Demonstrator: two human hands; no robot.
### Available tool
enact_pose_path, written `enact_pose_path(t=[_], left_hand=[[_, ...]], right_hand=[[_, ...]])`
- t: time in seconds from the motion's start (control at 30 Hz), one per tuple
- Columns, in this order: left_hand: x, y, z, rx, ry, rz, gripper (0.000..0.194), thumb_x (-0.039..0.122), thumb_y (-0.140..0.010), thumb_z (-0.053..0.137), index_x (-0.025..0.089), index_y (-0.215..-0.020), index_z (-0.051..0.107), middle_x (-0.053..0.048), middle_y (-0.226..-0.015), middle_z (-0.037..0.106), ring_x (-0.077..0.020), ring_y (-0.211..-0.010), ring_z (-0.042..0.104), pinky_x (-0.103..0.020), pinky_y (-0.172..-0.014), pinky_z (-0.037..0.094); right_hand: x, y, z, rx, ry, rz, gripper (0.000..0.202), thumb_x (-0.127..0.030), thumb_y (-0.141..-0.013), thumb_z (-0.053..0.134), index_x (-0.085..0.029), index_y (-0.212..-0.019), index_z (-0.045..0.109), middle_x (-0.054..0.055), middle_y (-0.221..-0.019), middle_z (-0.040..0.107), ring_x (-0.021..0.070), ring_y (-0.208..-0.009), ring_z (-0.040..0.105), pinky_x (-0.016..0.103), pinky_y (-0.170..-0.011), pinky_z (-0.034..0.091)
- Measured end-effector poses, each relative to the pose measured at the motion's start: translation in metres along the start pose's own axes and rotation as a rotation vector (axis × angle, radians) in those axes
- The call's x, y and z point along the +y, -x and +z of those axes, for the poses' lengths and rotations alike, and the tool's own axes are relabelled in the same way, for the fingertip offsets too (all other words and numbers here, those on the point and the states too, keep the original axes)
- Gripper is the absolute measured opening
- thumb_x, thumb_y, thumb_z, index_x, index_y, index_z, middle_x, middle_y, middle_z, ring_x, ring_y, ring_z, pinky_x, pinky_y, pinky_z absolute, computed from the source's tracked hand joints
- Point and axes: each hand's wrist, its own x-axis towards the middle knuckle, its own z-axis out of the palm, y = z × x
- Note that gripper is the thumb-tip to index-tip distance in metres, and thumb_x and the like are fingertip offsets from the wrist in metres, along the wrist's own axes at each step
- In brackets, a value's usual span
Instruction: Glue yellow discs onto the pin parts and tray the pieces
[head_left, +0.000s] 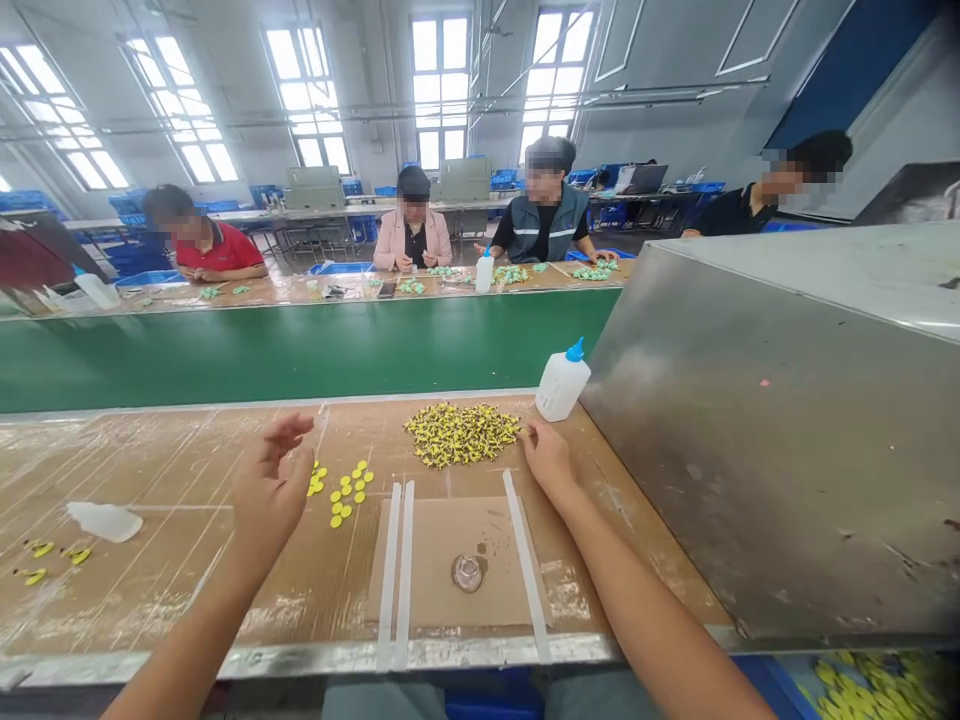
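My left hand [276,475] is raised over the table, its fingers loosely bent and the thumb apart, with nothing seen in it. Just right of it lie several flat yellow discs [346,490], some partly hidden behind the hand. My right hand [549,458] is at the right edge of a heap of small yellow-and-black pieces [461,436]. Its fingertips are drawn together there; what they hold, if anything, is too small to make out. Nearer me, a cardboard sheet [435,545] taped with white strips bears a small round clear dish [466,572].
A white bottle with a blue nozzle [562,385] stands behind my right hand. A large metal housing [780,430] bounds the right side. At left lie a white bottle [105,521] and several yellow pieces [79,554]. Beyond the green belt [322,345], several people sit working.
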Motion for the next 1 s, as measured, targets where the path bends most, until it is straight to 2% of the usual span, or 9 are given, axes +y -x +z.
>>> enact_pose_path(t=[0.07,0.17,0.23,0.3,0.5,0.63,0.77,0.87,1.0], left_hand=[[-0.039,-0.016,0.008,-0.105,-0.180,-0.085,0.043,0.037,-0.076,0.064,0.025,-0.118,0.064,-0.013,-0.119,0.074,-0.0360,-0.114,0.071,-0.060,-0.104,0.054],[-0.092,-0.021,-0.004,-0.188,-0.335,-0.230,0.045,0.042,-0.069,0.060,0.025,-0.111,0.063,-0.014,-0.116,0.077,-0.0407,-0.115,0.070,-0.064,-0.106,0.050],[-0.116,-0.018,-0.016,-0.240,-0.324,-0.313,0.046,0.045,-0.067,0.060,0.026,-0.109,0.062,-0.013,-0.113,0.079,-0.0397,-0.115,0.071,-0.061,-0.106,0.051],[-0.127,-0.015,-0.023,-0.292,-0.299,-0.353,0.044,0.048,-0.066,0.060,0.028,-0.106,0.062,-0.011,-0.109,0.080,-0.0383,-0.113,0.073,-0.057,-0.105,0.053],[-0.119,-0.006,-0.026,-0.349,-0.267,-0.374,0.042,0.049,-0.069,0.061,0.027,-0.104,0.065,-0.010,-0.102,0.082,-0.0371,-0.111,0.074,-0.056,-0.107,0.051],[-0.122,0.004,-0.033,-0.377,-0.244,-0.403,0.043,0.037,-0.079,0.062,0.018,-0.118,0.065,-0.013,-0.108,0.081,-0.0299,-0.108,0.075,-0.047,-0.102,0.057],[-0.126,0.007,-0.040,-0.381,-0.236,-0.415,0.041,0.028,-0.088,0.064,0.015,-0.127,0.063,-0.013,-0.111,0.080,-0.0261,-0.106,0.076,-0.043,-0.097,0.059],[-0.120,0.005,-0.036,-0.413,-0.216,-0.397,0.040,0.026,-0.092,0.069,0.013,-0.129,0.063,-0.013,-0.118,0.076,-0.0258,-0.111,0.073,-0.048,-0.102,0.056],[-0.116,-0.003,-0.019,-0.479,-0.189,-0.398,0.036,0.030,-0.096,0.069,0.015,-0.127,0.064,-0.011,-0.124,0.072,-0.0254,-0.114,0.070,-0.050,-0.102,0.055]], right_hand=[[0.000,0.002,0.002,-0.020,0.023,-0.005,0.018,-0.028,-0.105,0.065,-0.014,-0.116,0.066,0.008,-0.116,0.066,0.0241,-0.106,0.065,0.045,-0.097,0.055],[0.001,0.007,0.001,-0.042,0.059,-0.020,0.018,-0.027,-0.105,0.063,-0.015,-0.119,0.066,0.008,-0.115,0.066,0.0234,-0.104,0.065,0.043,-0.095,0.055],[0.002,0.010,-0.001,-0.055,0.091,-0.045,0.017,-0.025,-0.106,0.062,-0.016,-0.120,0.066,0.008,-0.116,0.066,0.0227,-0.102,0.065,0.042,-0.094,0.055],[0.002,0.012,-0.004,-0.067,0.131,-0.077,0.016,-0.022,-0.105,0.061,-0.016,-0.120,0.066,0.008,-0.116,0.066,0.0223,-0.102,0.065,0.041,-0.094,0.054],[0.008,0.021,-0.006,-0.107,0.229,-0.206,0.029,-0.007,-0.100,0.049,-0.015,-0.110,0.075,0.015,-0.108,0.068,0.0272,-0.103,0.064,0.034,-0.092,0.049],[0.021,0.022,0.001,-0.090,0.242,-0.285,0.040,-0.006,-0.098,0.038,-0.006,-0.117,0.073,0.023,-0.105,0.067,0.0345,-0.099,0.062,0.043,-0.088,0.050],[0.032,0.019,0.012,-0.050,0.243,-0.363,0.042,-0.009,-0.097,0.039,-0.001,-0.126,0.068,0.024,-0.103,0.065,0.0366,-0.095,0.062,0.046,-0.087,0.050],[0.034,0.022,0.014,-0.002,0.256,-0.384,0.041,-0.010,-0.097,0.040,-0.005,-0.125,0.069,0.022,-0.100,0.065,0.0355,-0.091,0.061,0.046,-0.085,0.050],[0.032,0.025,0.013,0.031,0.256,-0.410,0.036,-0.014,-0.098,0.043,-0.010,-0.118,0.073,0.021,-0.095,0.063,0.0337,-0.088,0.060,0.045,-0.083,0.049]])
